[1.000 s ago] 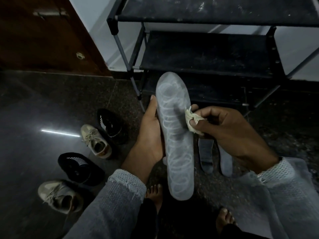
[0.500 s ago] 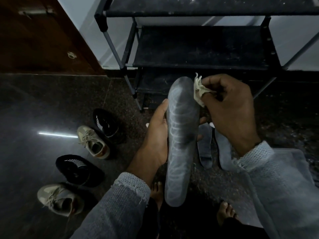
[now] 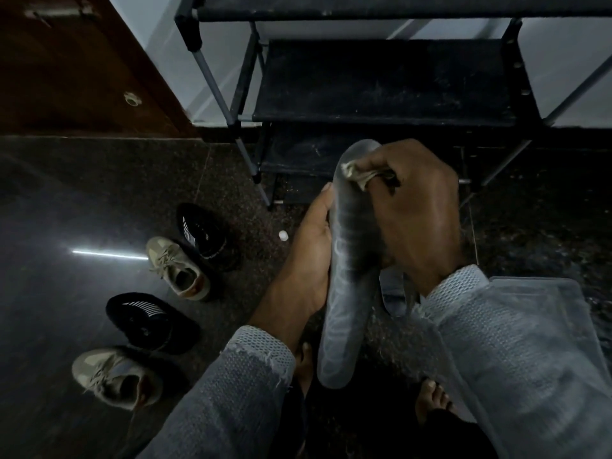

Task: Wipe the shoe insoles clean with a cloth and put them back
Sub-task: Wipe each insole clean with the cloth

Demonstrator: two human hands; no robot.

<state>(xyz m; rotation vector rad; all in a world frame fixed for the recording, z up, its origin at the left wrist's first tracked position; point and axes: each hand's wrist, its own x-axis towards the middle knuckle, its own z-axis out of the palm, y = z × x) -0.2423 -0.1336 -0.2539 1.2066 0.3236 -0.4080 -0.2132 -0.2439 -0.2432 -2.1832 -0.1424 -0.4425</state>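
Right hand (image 3: 417, 207) pinching crumpled cloth (image 3: 359, 173) against toe end of grey insole (image 3: 347, 276), left hand (image 3: 311, 246) gripping insole's edge, two more insoles (image 3: 392, 293) on floor behind.

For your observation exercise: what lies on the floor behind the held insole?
Part of another insole shows beside the held insole; the right hand and sleeve cover the rest.

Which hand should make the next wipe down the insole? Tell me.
Right. The right hand already pinches the cloth against the top of the insole, while the left hand grips the insole's edge, steadying it.
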